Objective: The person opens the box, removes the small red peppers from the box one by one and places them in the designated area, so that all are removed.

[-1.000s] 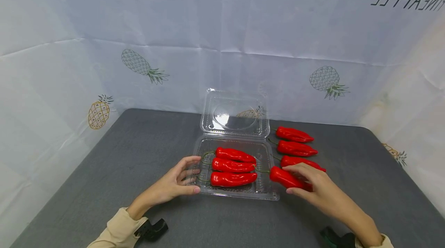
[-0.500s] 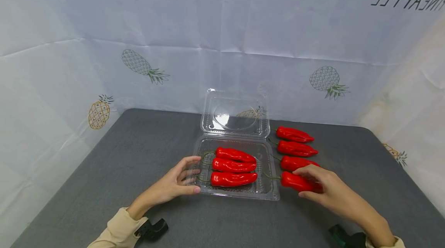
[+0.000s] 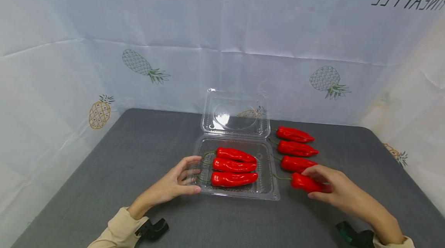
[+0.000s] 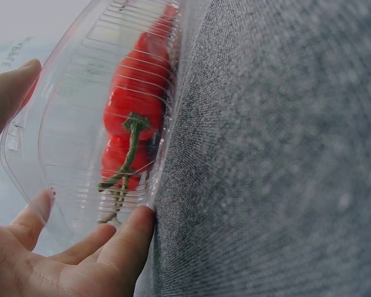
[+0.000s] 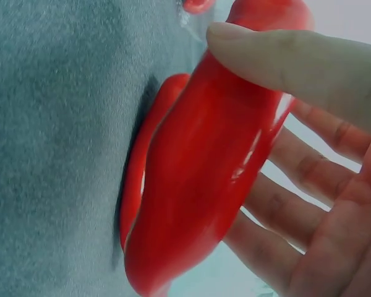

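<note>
My right hand [image 3: 335, 186] pinches a long red pepper [image 3: 301, 182] with a green stem between thumb and fingers. In the right wrist view, this pepper [image 5: 198, 161] overlaps another red pepper [image 5: 154, 136] lying on the table. My left hand [image 3: 175, 180] is at the left side of an open clear plastic clamshell container [image 3: 265, 155], its fingers spread. The left wrist view shows the fingertips [image 4: 139, 219] against the container's wall. Inside its base lie three red peppers [image 3: 231, 165] side by side, stems pointing left.
Right of the container, three more red peppers [image 3: 295, 148] lie in a row on the dark grey table [image 3: 156, 140]. The container's clear lid [image 3: 236, 112] stands raised at the back. A pineapple-printed cloth [image 3: 222, 28] hangs behind the table.
My right hand has moved right with the pepper, from beside the container's right rim to below the row of peppers. My left hand and the container have stayed in place.
</note>
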### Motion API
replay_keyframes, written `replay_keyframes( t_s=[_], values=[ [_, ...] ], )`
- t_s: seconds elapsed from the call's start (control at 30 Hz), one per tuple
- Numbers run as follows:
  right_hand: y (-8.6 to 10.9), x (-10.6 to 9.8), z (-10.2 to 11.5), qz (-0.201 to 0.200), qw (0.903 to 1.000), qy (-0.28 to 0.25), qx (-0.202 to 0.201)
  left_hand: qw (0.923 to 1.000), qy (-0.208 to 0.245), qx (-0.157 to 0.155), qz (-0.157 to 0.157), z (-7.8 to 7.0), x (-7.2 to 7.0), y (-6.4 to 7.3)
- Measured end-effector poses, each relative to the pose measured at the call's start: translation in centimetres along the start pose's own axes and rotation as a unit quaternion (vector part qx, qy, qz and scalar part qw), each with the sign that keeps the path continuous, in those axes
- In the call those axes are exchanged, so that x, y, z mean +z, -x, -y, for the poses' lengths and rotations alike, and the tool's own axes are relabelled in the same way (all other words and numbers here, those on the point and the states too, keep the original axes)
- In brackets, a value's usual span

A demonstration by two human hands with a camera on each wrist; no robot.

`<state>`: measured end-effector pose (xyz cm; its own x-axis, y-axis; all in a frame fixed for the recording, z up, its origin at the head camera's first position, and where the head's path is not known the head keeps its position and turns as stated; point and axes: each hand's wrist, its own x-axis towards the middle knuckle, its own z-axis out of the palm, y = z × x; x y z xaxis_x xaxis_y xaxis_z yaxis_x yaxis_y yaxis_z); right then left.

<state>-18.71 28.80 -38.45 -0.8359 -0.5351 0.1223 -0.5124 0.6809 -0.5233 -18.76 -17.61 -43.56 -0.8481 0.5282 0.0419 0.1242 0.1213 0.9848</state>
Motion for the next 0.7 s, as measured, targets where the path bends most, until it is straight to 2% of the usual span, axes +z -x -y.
replay_keyframes(
  t_s=[0.3, 0.5, 0.7],
  values=[
    [0.2, -0.2, -1.3, 0.034, 0.9993, -0.005, 0.011, 1.0000, -0.001, -0.001, -0.001, 0.0, 0.0, -0.1],
    [-0.1, 0.6, -1.8, 0.027, 0.9994, 0.002, -0.019, 1.0000, 0.002, 0.003, -0.001, 0.0, 0.0, 0.0],
    [-0.5, 1.4, -1.5, 0.030, 0.9995, -0.001, -0.007, 1.0000, -0.002, 0.003, 0.000, 0.0, 0.0, 0.0]
  ],
)
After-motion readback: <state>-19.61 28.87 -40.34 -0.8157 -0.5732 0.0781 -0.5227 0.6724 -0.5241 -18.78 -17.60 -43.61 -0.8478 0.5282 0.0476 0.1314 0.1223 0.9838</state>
